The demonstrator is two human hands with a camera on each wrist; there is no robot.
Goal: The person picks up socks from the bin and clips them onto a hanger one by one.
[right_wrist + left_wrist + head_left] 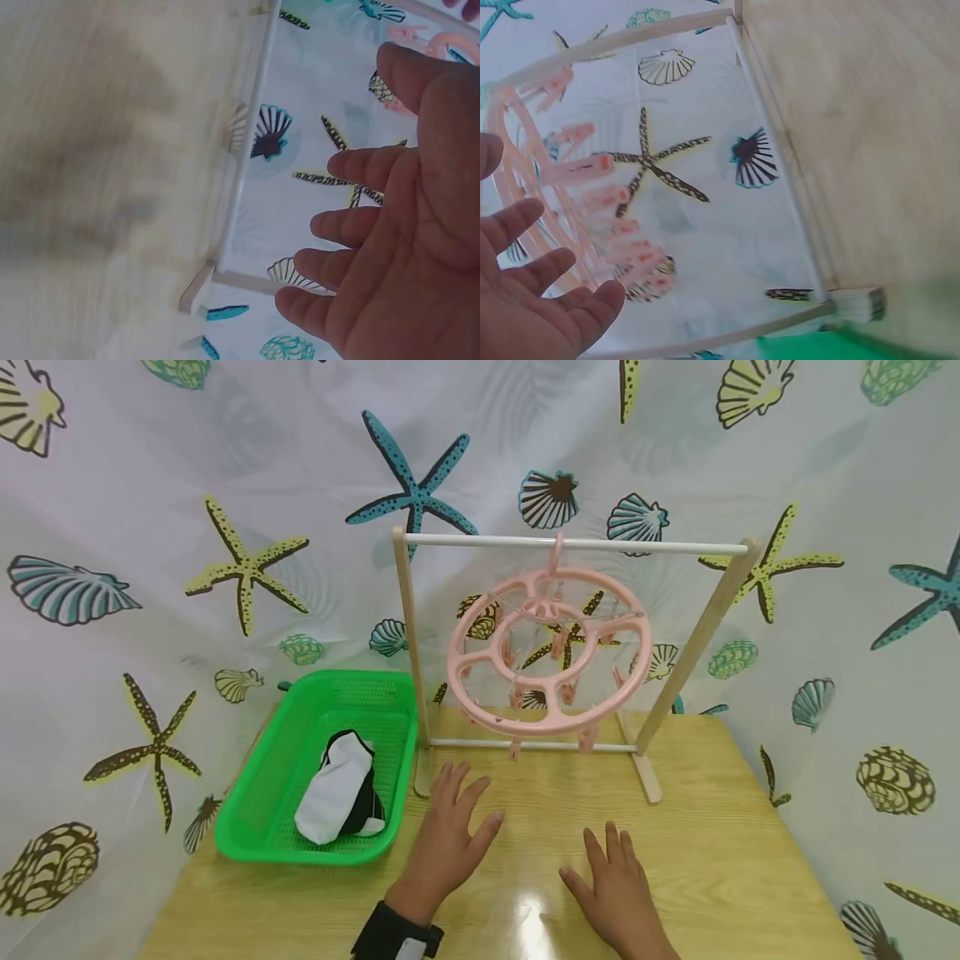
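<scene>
My left hand (448, 839), a black band on its wrist, is over the table in front of the rack, fingers spread and holding nothing. To its right my right hand (617, 887) is likewise empty, its fingers extended, as the right wrist view also shows. Beyond both hands a round pink clip hanger (551, 727) hooks over the white top bar (480, 540) of a wooden-sided rack (693, 647). Small pink clothespins (585, 169) dangle from its rings. Left of my left hand, a green basket (255, 806) contains a bunched white and black cloth item (330, 797).
The light wood table (720, 843) carries the rack and the basket. Behind it hangs a white curtain (315, 460) printed with shells and starfish. The rack's right foot (647, 777) extends forward on the tabletop, and a lower white bar (480, 743) joins its sides.
</scene>
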